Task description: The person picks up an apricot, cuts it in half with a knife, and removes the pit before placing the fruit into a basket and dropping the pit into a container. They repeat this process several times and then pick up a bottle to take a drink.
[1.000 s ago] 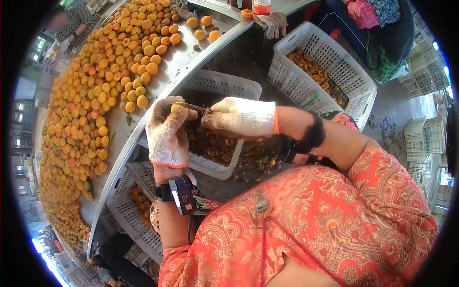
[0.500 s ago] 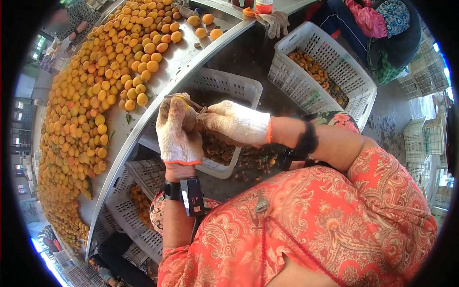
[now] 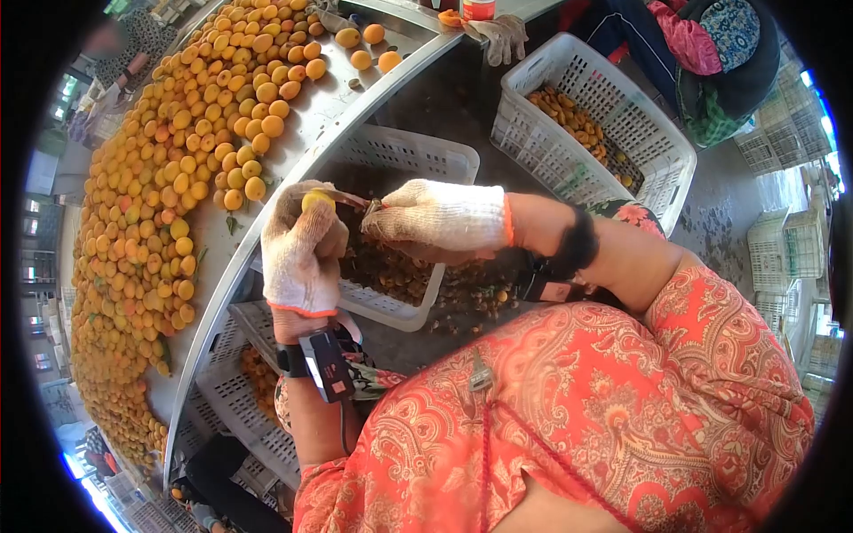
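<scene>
My left hand [image 3: 302, 253], in a white knit glove with an orange cuff, is closed around a yellow-orange apricot [image 3: 317, 199]. My right hand [image 3: 435, 215], gloved alike, grips a small knife [image 3: 346, 197]. Its blade lies against the top of the apricot, though how deep it sits cannot be made out. Both hands are held over a white crate [image 3: 462, 160] with brownish fruit pieces [image 3: 391, 271] in it. To the left, a metal table [image 3: 293, 160] bears a large heap of apricots [image 3: 151, 240].
Another white crate [image 3: 662, 169] with orange fruit pieces [image 3: 569, 120] stands at upper right, near a seated person [image 3: 720, 53]. A spare glove [image 3: 499, 37] hangs over the table edge. More crates [image 3: 240, 382] stand at lower left. Scraps [image 3: 480, 298] litter the floor.
My left hand has moved left and slightly down with the apricot, turning so more of the fruit shows. The gap between my hands has widened; the knife still reaches the fruit.
</scene>
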`<state>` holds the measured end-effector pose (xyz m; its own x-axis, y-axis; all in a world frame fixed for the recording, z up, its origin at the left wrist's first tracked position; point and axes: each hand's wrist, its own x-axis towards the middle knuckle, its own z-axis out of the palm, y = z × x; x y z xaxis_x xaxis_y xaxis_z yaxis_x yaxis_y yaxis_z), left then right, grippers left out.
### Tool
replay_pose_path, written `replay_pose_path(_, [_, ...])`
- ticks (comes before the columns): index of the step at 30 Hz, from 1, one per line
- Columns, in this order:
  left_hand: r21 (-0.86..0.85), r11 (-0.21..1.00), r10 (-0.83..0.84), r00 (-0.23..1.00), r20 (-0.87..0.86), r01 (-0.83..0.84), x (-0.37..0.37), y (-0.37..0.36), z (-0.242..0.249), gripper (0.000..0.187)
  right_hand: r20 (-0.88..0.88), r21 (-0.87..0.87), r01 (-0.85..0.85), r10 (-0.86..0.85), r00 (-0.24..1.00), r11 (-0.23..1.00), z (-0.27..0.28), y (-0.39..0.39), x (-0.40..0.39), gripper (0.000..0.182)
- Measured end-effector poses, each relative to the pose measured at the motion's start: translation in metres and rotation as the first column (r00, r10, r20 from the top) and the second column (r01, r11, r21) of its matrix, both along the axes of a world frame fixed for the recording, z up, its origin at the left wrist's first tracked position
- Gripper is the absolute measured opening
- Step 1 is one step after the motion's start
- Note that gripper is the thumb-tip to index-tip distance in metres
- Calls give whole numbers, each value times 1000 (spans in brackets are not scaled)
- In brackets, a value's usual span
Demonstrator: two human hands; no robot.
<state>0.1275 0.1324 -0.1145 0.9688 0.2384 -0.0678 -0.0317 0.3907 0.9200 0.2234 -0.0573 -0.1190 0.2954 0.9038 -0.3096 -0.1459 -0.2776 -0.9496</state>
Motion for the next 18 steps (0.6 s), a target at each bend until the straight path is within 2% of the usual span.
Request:
replay_pose_path(1, [0, 1000, -1, 1000, -1, 1, -1, 3, -3, 34, -1, 0, 1, -1, 1000, 1000, 3, -1, -1, 26])
replay_pose_path(3, [-31, 998, -48, 998, 32, 49, -2, 8, -10, 38, -190, -71, 45, -58, 980, 996, 6, -2, -5, 26])
replay_pose_path(4, [-32, 998, -48, 998, 32, 49, -2, 5, -10, 38, -190, -72, 45, -58, 980, 996, 2, -1, -7, 26])
replay_pose_path(6, [-45, 997, 70, 996, 50, -68, 1, -7, -8, 41, -111, 91, 136, -126, 986, 987, -5, 3, -11, 24])
replay_pose_path(10, [-102, 992, 75, 996, 47, -70, 2, -20, -3, 37, -95, 31, 161, -158, 983, 986, 2, 1, -10, 23])
replay_pose_path(13, [-240, 967, 87, 996, 3, -84, 1, -21, -1, 39, -114, 34, 187, -182, 977, 982, 0, 3, -11, 24])
replay_pose_path(14, [-240, 967, 86, 996, 3, -83, 1, -20, -1, 39, 123, 96, 218, -229, 966, 971, 1, 3, -12, 24])
replay_pose_path(15, [-240, 966, 98, 995, 16, -91, 1, -17, -1, 36, 349, 164, 233, -277, 895, 959, 2, 3, -13, 25])
replay_pose_path(18, [-235, 969, 88, 995, 47, -75, 2, -13, 0, 32, 420, 126, 227, -259, 870, 966, 8, 4, -14, 29])
